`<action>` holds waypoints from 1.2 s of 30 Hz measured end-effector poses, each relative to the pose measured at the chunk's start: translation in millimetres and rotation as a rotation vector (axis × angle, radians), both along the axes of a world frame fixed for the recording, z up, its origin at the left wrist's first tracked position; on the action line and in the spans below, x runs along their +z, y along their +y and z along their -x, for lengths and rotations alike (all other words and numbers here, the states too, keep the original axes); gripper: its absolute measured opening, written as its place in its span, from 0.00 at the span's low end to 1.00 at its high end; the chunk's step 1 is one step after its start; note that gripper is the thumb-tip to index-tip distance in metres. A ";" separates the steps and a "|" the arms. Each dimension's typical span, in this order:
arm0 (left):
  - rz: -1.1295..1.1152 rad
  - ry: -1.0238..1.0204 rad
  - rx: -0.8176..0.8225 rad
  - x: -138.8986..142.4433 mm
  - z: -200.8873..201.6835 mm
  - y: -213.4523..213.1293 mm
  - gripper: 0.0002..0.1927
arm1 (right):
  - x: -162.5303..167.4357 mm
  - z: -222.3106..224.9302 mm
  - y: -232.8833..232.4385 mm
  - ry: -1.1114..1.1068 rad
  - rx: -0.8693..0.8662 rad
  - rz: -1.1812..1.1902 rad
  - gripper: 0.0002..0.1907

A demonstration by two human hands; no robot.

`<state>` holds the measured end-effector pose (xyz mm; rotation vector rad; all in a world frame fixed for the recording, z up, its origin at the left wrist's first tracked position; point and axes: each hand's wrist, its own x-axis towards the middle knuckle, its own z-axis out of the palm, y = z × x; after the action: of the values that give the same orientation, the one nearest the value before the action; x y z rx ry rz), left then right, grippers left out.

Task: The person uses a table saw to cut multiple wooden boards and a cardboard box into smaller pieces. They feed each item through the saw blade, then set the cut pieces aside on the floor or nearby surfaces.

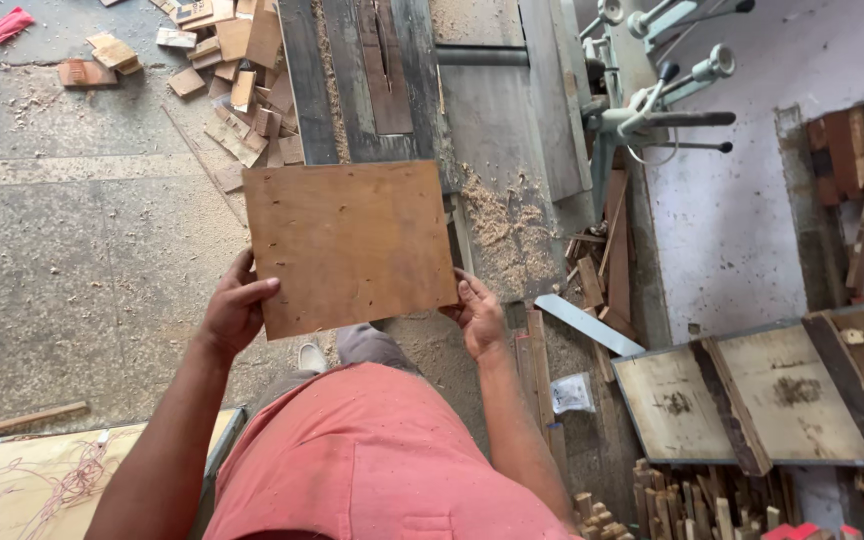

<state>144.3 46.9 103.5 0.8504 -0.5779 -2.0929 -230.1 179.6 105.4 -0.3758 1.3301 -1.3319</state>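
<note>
Holding board [350, 245] flat at chest height, both hands gripping. Left hand [234, 312] clamped on edge at 8 o'clock, right hand [478, 313] on corner at 4 o'clock. Saw counter [497, 120] at 12 o'clock, sawdust on it. Board not yet on counter, uncut as far as visible. Offcuts [237, 75] at 11 o'clock on floor.

Sawdust [497, 215] is lying on the saw table [492, 110]; wood offcuts [237, 85] are littering the concrete floor [82, 240].
</note>
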 end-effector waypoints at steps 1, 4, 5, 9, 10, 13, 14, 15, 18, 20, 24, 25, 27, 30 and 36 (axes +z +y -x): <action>0.009 -0.019 -0.023 -3.8 2.6 -9.5 0.41 | -2.3 1.1 -9.8 0.076 0.031 -0.024 0.28; 0.001 -0.063 -0.046 -8.8 14.7 -41.2 0.40 | -13.8 1.8 -42.1 0.237 0.077 -0.062 0.26; -0.016 -0.118 -0.044 -8.8 20.7 -53.8 0.40 | -17.4 2.6 -52.1 0.253 0.064 -0.056 0.25; -0.108 -0.340 -0.018 -9.5 53.6 -89.9 0.37 | -29.1 11.8 -90.2 0.260 0.023 -0.002 0.24; -0.129 -0.400 -0.004 -10.7 61.7 -97.1 0.36 | -31.1 14.0 -98.9 0.261 0.024 -0.014 0.24; -0.170 -0.538 0.029 -16.2 84.0 -116.5 0.35 | -32.5 22.4 -122.8 0.285 0.033 -0.040 0.23; -0.122 -0.591 0.040 -18.5 90.0 -121.9 0.34 | -33.4 25.9 -128.9 0.310 0.042 -0.046 0.25; -0.073 -0.645 0.048 -20.1 95.4 -126.2 0.33 | -34.2 29.9 -133.7 0.334 0.050 -0.054 0.26; 0.013 -0.785 0.088 -24.4 108.0 -131.4 0.30 | -35.6 43.8 -146.5 0.883 0.207 0.141 0.26; 0.055 -0.852 0.109 -25.3 114.4 -134.2 0.28 | -34.2 47.8 -148.4 0.896 0.233 0.036 0.30; 0.104 -0.934 0.157 -18.4 124.9 -152.0 0.28 | -27.8 54.6 -169.9 1.188 0.390 0.130 0.40; 0.101 -0.951 0.169 -16.9 126.6 -156.3 0.29 | -26.2 55.5 -173.1 1.185 0.424 0.120 0.43; 0.074 -1.007 0.139 -15.2 128.2 -161.0 0.29 | -24.0 57.6 -175.2 1.179 0.492 0.095 0.48; 0.043 -1.020 0.086 -17.6 127.6 -159.1 0.30 | -25.6 63.0 -168.6 1.239 0.570 0.163 0.50; 0.092 -1.152 0.117 -30.6 129.3 -154.8 0.29 | -43.9 69.8 -169.5 1.406 0.572 0.200 0.33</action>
<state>15.0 -107.9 72.9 1.9576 -1.1404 -1.2844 -299.8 10.0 61.5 -1.9049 1.9198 -0.5934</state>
